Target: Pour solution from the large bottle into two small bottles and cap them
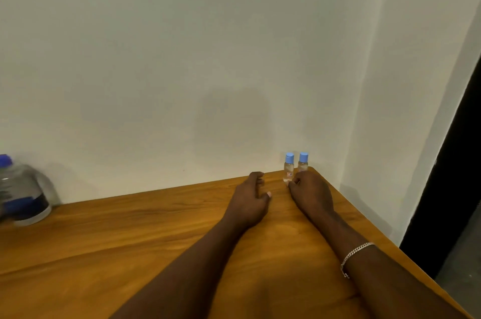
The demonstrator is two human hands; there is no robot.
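I have a broad run of bare bench point(130, 240) across the middle of the frame, between the large bottle point(24, 191) at the far left and the hands. The small bottles point(289, 166) sit boxed in at the bench's far right corner, with the wall point(182, 58) just behind them. The right hand point(311, 192) blocks their front, and the left hand point(251, 199) is just beside it.

clear glossy plastic small bottles point(289, 168) on smooth grained wood table point(104, 235).
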